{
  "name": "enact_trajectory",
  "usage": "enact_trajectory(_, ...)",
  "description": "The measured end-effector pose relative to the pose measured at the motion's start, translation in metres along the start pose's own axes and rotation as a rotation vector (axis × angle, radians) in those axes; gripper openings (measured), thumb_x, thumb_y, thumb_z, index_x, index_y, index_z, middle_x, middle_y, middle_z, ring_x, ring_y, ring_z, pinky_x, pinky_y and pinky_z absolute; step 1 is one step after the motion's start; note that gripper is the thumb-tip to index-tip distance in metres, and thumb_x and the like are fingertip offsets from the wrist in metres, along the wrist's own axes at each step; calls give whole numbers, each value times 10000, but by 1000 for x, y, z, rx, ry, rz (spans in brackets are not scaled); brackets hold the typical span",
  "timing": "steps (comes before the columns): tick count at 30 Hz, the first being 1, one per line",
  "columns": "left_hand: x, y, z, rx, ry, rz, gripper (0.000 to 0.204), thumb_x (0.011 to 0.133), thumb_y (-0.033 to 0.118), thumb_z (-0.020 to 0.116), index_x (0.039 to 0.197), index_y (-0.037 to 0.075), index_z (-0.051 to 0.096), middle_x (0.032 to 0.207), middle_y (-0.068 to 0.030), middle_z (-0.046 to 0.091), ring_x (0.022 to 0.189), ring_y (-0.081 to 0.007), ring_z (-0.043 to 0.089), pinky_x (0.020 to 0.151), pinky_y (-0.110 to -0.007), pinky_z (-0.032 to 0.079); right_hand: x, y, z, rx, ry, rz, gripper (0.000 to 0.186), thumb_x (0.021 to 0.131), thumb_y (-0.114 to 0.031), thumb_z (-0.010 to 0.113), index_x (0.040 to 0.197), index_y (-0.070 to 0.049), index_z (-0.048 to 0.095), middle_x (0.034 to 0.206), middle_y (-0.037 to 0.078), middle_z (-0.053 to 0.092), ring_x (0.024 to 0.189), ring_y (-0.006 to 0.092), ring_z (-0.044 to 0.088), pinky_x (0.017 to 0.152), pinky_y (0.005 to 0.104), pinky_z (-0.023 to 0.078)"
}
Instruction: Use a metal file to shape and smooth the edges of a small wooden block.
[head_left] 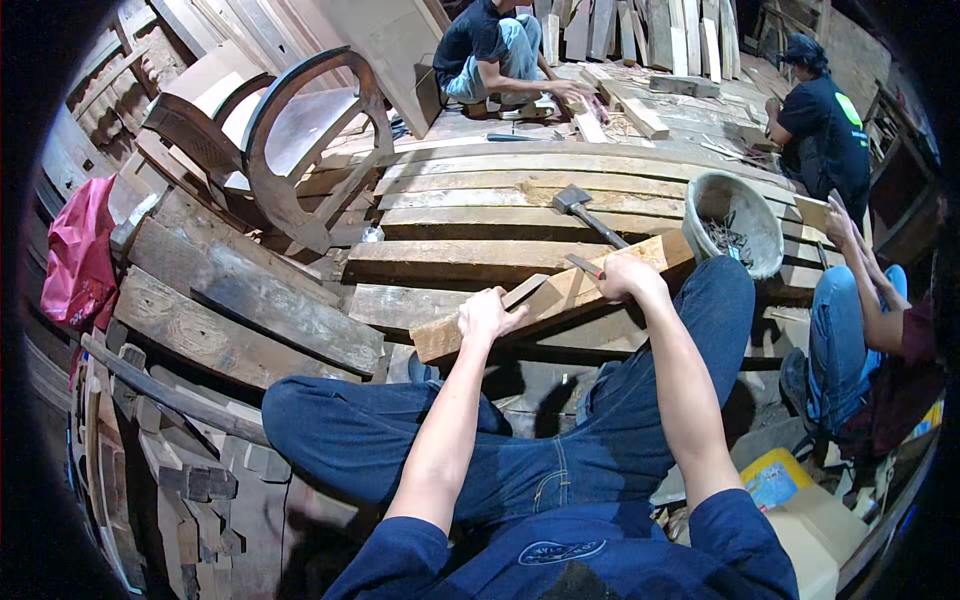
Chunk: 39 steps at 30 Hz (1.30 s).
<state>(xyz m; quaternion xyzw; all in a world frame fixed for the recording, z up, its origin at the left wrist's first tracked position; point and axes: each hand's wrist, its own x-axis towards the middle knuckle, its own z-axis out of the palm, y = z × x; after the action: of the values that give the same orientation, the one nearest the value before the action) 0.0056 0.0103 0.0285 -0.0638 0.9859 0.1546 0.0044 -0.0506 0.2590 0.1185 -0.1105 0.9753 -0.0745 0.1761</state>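
A squared timber beam (560,298) lies slantwise in front of me, between my knees. My left hand (487,316) is closed round a small flat wooden piece (524,291), held against the beam's top. Further right, my right hand (632,276) grips a slim tool (584,265) with a dark pointed blade and a bit of reddish handle showing. Its tip points left, a short way from the wooden piece. Whether it is a knife or a chisel I cannot tell. Just beyond the beam rests a mallet (574,199) with a dark square head.
A pale bucket (752,232) holding metal pieces, perhaps nails, tilts by my right knee. Long planks (450,198) spread ahead. A curved wooden chair frame (262,135) and pink bag (78,262) are left. A co-worker (868,300) sits close right; two others work farther off.
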Motion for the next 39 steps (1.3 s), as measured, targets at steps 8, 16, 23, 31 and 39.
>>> enact_trajectory(8, -5, 1, -4, -22, 20, 13, 514, 697, 559, 659, 980, 131, 695, 990, -150, 686, 961, -315, 653, 844, -445, 508, 35, 2, -25, 231, -7, -21, 330, 779, -254, 572, 865, 49, 669, 757, 218, 674, 651, 296, 674, 581, 406, 531)
enact_trajectory(16, -3, 12, 12, 18, 19, 67, 577, 692, 593, 656, 1044, 137, 692, 942, -167, 695, 918, -335, 666, 813, -454, 521, 99, -97, -183, 349, 482, -155, 330, 736, -98, 623, 1057, -57, 687, 1148, 174, 648, 1091, 297, 626, 900, 401, 503)
enact_trajectory(23, 0, -1, 15, -22, 123, 73, 467, 698, 528, 687, 939, 130, 718, 877, -173, 697, 852, -356, 671, 776, -464, 530, 69, -137, -209, 429, 327, -54, 310, 716, -139, 640, 1003, -47, 710, 1121, 177, 660, 1078, 258, 639, 881, 370, 519)
enact_trajectory(31, -1, -1, 24, 19, 86, 79, 411, 741, 519, 669, 922, 151, 702, 902, -135, 699, 884, -301, 674, 769, -437, 536, 69, -44, -142, 74, -81, -196, 233, 725, -210, 598, 547, -96, 500, 552, 63, 534, 507, 200, 489, 482, 370, 377)
enact_trajectory(39, 10, -6, 8, 1, 103, 78, 439, 780, 546, 630, 949, 147, 700, 880, -150, 698, 846, -340, 673, 737, -453, 531, 4, 41, -20, -137, -199, -236, 275, 885, -261, 531, 991, -18, 604, 640, 117, 585, 527, 226, 610, 459, 374, 482)
